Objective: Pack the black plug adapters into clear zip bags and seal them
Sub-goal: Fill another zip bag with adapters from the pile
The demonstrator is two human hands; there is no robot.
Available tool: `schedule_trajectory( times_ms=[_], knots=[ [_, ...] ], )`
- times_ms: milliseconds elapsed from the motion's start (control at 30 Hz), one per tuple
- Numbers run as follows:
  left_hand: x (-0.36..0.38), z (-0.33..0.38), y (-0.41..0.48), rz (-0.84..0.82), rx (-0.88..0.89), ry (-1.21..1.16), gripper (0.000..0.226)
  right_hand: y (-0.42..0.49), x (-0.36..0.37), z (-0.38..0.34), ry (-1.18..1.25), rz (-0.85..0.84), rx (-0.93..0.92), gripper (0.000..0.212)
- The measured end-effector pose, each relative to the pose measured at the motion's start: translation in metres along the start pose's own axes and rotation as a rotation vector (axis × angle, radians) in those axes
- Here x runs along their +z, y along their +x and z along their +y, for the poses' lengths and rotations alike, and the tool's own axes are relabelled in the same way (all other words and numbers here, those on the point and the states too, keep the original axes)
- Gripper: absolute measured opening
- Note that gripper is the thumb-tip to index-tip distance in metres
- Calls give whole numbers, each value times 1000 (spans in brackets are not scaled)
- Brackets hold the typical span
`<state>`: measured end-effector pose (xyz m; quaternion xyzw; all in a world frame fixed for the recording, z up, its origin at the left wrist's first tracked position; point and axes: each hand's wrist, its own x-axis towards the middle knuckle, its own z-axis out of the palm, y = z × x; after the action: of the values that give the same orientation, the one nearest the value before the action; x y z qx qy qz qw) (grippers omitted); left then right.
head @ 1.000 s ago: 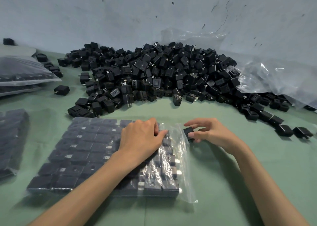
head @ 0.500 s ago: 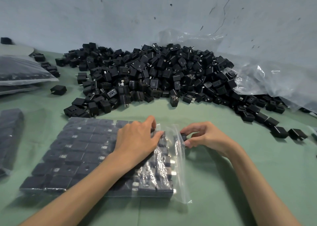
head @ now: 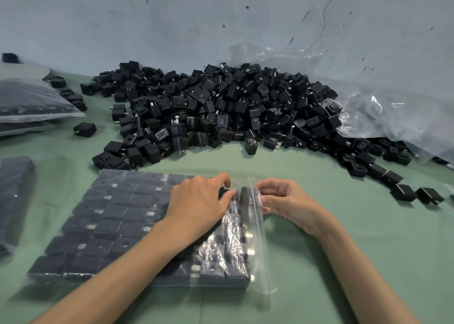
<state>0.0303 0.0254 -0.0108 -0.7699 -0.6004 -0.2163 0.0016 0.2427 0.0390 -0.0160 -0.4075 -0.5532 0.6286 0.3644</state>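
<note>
left hand (head: 199, 200) flat, fingers together, on zip bag (head: 118, 225), right hand (head: 285, 200) pinching its mouth, blurred adapter (head: 245, 195) half hidden

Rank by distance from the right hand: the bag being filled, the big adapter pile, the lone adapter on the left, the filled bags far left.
1. Bag being filled: the right hand pinches its open edge.
2. Adapter pile: just behind the hand.
3. Lone adapter: left of the pile.
4. Filled bags: far left edge.
</note>
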Motion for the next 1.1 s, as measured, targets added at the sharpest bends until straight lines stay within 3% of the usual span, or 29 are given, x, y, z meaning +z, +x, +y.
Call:
schedule_trajectory(
  times_ms=[267,533,800,967,1100],
  knots=[
    [1,-1,0,17,0,-17,27,2,19,3,-282,340,-186,20],
    [2,-2,1,17,14,-33,28,7,27,8,-501,465,-179,19],
    [-7,3,-2,10,9,-45,29,5,28,6,-435,476,-135,12],
    [-11,3,-1,-127,8,-4,50,3,27,4,-351,450,-152,13],
    [-18,0,23,-355,92,56,47,7,26,7,-361,466,-180,25]
  ],
)
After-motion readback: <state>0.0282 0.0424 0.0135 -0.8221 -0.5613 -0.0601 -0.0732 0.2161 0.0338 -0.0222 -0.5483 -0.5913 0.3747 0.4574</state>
